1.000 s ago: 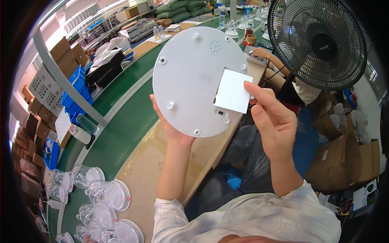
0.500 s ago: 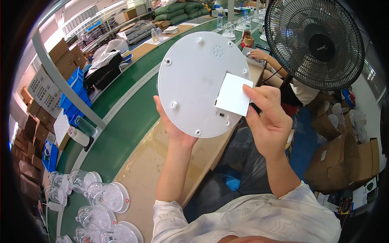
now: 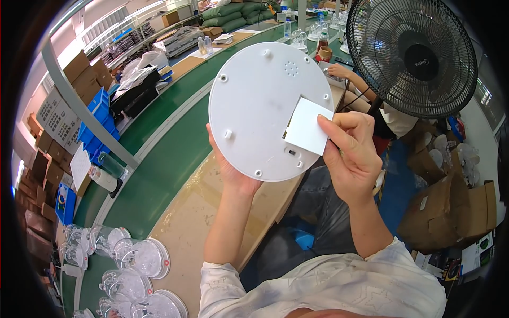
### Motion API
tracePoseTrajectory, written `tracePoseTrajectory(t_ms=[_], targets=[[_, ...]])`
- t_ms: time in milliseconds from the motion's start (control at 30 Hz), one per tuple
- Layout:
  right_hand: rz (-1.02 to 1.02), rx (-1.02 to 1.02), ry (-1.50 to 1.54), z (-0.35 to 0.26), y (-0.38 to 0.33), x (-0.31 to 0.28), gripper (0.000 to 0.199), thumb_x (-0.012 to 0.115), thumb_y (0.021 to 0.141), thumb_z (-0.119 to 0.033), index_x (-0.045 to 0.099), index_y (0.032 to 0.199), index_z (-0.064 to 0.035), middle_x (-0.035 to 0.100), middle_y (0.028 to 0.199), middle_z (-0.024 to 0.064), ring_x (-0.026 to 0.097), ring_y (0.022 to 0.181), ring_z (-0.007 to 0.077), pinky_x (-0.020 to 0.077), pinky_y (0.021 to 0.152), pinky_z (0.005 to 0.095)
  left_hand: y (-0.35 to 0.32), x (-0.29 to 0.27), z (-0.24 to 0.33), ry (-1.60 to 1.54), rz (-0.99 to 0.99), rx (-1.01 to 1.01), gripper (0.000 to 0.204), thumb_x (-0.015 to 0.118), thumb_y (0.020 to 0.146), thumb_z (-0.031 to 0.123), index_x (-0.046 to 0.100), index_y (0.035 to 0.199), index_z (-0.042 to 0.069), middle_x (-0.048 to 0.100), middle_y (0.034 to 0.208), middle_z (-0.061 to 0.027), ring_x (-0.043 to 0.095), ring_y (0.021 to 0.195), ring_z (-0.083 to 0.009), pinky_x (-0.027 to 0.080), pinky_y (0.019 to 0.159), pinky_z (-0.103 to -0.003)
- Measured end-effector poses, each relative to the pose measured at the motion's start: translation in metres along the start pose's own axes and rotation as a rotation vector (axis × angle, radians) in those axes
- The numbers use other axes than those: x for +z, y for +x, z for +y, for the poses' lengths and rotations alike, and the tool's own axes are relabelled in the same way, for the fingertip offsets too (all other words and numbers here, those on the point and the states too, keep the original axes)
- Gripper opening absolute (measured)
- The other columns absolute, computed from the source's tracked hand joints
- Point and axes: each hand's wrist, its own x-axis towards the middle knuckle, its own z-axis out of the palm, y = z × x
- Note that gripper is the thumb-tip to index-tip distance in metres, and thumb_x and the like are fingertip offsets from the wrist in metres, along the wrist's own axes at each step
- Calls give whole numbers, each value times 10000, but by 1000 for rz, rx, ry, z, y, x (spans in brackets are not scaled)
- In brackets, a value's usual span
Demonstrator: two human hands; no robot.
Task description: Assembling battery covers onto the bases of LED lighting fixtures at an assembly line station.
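A round white plastic base (image 3: 254,116) is held up over the bench, its underside facing me. It has small posts, a patch of tiny holes and a little black switch. My left hand (image 3: 236,172) grips it from behind at the lower left rim, most of the fingers hidden by the disc. Between thumb and forefinger of my right hand (image 3: 352,153) is a square white cover (image 3: 309,126), pinched by its right edge. The cover lies tilted over a rectangular recess, a thin dark gap showing along its left side.
Clear domed containers (image 3: 140,257) stand at the lower left of the bench (image 3: 191,217). A black fan (image 3: 413,61) rises at the right, with a co-worker's arm (image 3: 352,79) behind it. Cardboard boxes (image 3: 440,212) sit on the floor at right. A bottle (image 3: 105,180) stands at left.
The disc has shifted slightly right and turned a little. The cover and my right hand moved with it; the cover still sits askew over the recess.
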Motion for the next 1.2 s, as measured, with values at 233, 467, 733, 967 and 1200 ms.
tracePoseTrajectory(t_ms=[233, 467, 733, 967, 1200], targets=[[-21, -68, -115, 3, 6, -5, 421, 695, 723, 93, 744, 1100, -86, 596, 919, 25, 451, 864, 211, 376, 770, 309, 2, 4, -3, -5, 15, -16, 804, 414, 919, 707, 337, 1495, 152, 373, 1508, -66, 410, 1349, -275, 401, 1085, -447], [-125, -181, -145, -1, 26, -14, 407, 655, 683, 149, 748, 1036, -30, 586, 854, 32, 470, 833, 199, 381, 718, 300, 5, 2, -4, 20, 18, 5, 800, 399, 933, 692, 288, 1514, 154, 350, 1527, -63, 394, 1370, -273, 384, 1106, -440], [-119, -178, -79, 5, 28, -11, 440, 657, 667, 134, 749, 1059, -43, 581, 769, 15, 466, 773, 194, 391, 700, 294, -2, 16, -8, -37, 57, -17, 794, 379, 939, 684, 292, 1514, 142, 348, 1537, -67, 388, 1383, -280, 375, 1117, -451], [-95, -144, -23, 6, 25, -9, 407, 642, 690, 165, 733, 1056, 11, 579, 762, 28, 486, 760, 186, 397, 678, 278, -3, 24, -12, -98, 54, -115, 761, 379, 962, 631, 330, 1489, 84, 397, 1505, -98, 433, 1350, -304, 411, 1094, -470], [-80, -146, -48, 0, 26, -11, 405, 624, 691, 173, 732, 1050, 19, 579, 753, 34, 495, 747, 182, 391, 651, 273, -9, 23, -12, -188, -12, -190, 743, 381, 971, 606, 326, 1489, 75, 412, 1492, -114, 463, 1327, -310, 454, 1058, -473]])
